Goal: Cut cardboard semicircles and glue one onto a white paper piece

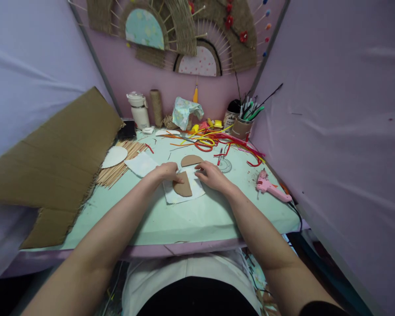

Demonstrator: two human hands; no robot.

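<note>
Under the left hand (167,172) lies a cardboard half-disc (183,188), on a pale sheet (197,188), its straight edge turned toward the right hand (212,175). The left hand grips the half-disc, thumb on top; the right hand curls at the sheet's far edge, and whether it pinches that edge I cannot tell. Light, even pressure from the left hand should stop the half-disc sliding, and the sheet is best kept smooth beneath it. One second half-disc (191,161) rests just beyond both hands, making two. Just past the right hand is one protractor (228,166); well to its right, one pink glue gun (271,188). Left of the left hand are one white oval (114,157) and sticks (108,176) too many to count. Farthest beyond the hands stand one twine roll (156,109), one lidded jar (140,115) and two containers (242,128).
</note>
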